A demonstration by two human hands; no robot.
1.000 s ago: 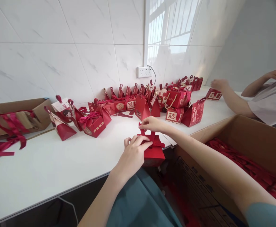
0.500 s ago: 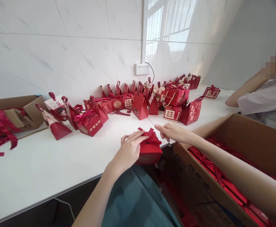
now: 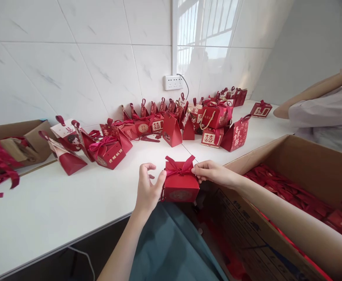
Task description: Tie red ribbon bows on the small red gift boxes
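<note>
A red gift box [image 3: 182, 188] with a round gold print sits at the table's front edge, right in front of me. A red ribbon [image 3: 180, 168] is tied in a bow across its top, its two tails pointing up and outward. On the box's left side my left hand [image 3: 147, 189] has its fingers spread, with the thumb tip by the bow's left end; whether it touches cannot be told. My right hand [image 3: 214, 172] is pinched at the right end of the bow, by the box's upper right corner.
Several finished-looking red gift boxes [image 3: 172, 130] line the white table [image 3: 56, 214] along the wall. A large cardboard carton [image 3: 311, 156] of red boxes stands right; another carton [image 3: 39, 136] with ribbons lies left. A person's sleeve [image 3: 319, 101] shows at far right.
My left hand has lifted off the box top and opened to its left. The bow now shows fully, and my right hand has come down to pinch its right end.
</note>
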